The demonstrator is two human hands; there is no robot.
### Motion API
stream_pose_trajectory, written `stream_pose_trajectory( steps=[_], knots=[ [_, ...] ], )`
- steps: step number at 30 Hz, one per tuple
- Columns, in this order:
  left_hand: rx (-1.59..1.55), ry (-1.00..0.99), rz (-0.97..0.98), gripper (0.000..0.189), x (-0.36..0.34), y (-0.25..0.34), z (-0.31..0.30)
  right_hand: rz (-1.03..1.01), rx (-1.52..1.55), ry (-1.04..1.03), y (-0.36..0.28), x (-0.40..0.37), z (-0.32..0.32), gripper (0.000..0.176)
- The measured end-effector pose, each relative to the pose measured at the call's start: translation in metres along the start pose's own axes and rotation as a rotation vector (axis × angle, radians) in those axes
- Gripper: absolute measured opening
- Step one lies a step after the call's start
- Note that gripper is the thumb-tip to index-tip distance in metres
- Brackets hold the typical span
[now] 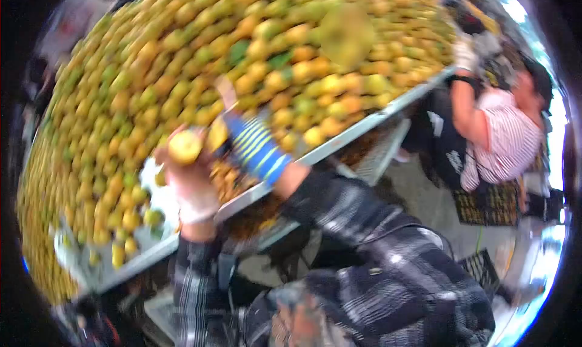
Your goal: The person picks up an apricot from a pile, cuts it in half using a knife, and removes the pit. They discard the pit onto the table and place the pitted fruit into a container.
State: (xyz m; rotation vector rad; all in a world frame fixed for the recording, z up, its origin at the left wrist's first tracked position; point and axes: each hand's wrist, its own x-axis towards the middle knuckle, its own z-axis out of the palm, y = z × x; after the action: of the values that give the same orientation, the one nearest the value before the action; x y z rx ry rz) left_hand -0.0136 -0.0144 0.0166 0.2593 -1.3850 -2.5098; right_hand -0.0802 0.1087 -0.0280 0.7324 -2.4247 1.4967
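My left hand (pixel 193 186), in a pale glove or wrap with bare fingertips, is closed around a round yellow fruit (pixel 185 148) whose upper face looks pale. Just right of it, my right hand (pixel 257 147) wears a blue glove with yellow-green stripes. Its fingers are curled, and a slender pinkish thing (pixel 226 92) sticks out above them, too blurred to name. Another yellow-orange piece of fruit (pixel 217 133) shows between the hands, touching or close to the right fingers. Below them lies a heap of orange-brown scraps (pixel 229 180) at the bin's near edge.
A huge pile of yellow, green and orange fruit (pixel 200 50) fills the bin behind a pale metal rim (pixel 339 139). A white plastic sheet (pixel 159 192) lies left of my hands. On the right a person in a striped shirt (pixel 506 131) sits beside a dark crate (pixel 488 204).
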Motion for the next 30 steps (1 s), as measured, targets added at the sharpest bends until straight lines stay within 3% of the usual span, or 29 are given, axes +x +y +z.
stream_pose_trajectory(
  steps=[1,3,5,6,10,12,15,17,19,20,21,23,25,30],
  knots=[
    [-0.333,-0.227,-0.153,0.047,0.005,0.003,-0.019,0.494,0.721,-0.025,0.008,0.006,0.004,0.030],
    [-0.383,-0.097,-0.216,0.043,0.004,-0.001,-0.021,0.702,0.955,0.010,-0.043,0.014,-0.031,0.029],
    [-0.320,0.129,-0.209,0.044,-0.002,0.010,0.002,0.576,0.842,0.043,-0.049,0.008,-0.023,0.029],
    [-0.393,0.074,-0.202,0.040,0.004,0.002,-0.015,0.454,0.734,0.115,-0.041,0.006,-0.008,0.025],
    [-0.397,0.050,-0.167,0.044,0.006,0.000,-0.005,0.377,0.434,-0.021,-0.046,-0.001,-0.011,0.024],
    [-0.409,0.081,-0.201,0.042,0.002,0.011,0.003,0.178,0.112,-0.088,-0.043,0.001,-0.010,0.027],
    [-0.439,0.118,-0.237,0.041,0.007,0.011,-0.001,0.181,0.010,-0.189,-0.049,0.005,-0.020,0.028],
    [-0.451,0.130,-0.252,0.042,0.010,0.008,-0.003,0.147,-0.037,-0.127,-0.046,0.008,-0.019,0.028],
    [-0.269,0.211,-0.269,0.047,0.010,0.006,0.000,0.319,0.449,-0.052,-0.045,0.013,-0.022,0.026],
    [-0.208,0.141,-0.251,0.057,0.008,0.002,0.002,0.532,0.794,0.000,-0.071,0.018,-0.040,0.025],
    [-0.181,0.141,-0.249,0.061,0.006,0.000,0.007,0.509,0.893,0.118,-0.063,0.021,-0.037,0.023],
    [-0.056,0.072,-0.287,0.064,-0.004,-0.001,0.017,0.598,1.247,0.122,-0.053,0.024,-0.046,0.027],
    [0.055,0.118,-0.342,0.066,-0.013,-0.003,0.030,0.518,1.429,0.074,-0.055,0.024,-0.055,0.038],
    [-0.214,0.073,-0.488,0.063,-0.026,-0.023,0.043,0.452,1.158,0.262,-0.059,0.023,-0.055,0.037]
  ],
)
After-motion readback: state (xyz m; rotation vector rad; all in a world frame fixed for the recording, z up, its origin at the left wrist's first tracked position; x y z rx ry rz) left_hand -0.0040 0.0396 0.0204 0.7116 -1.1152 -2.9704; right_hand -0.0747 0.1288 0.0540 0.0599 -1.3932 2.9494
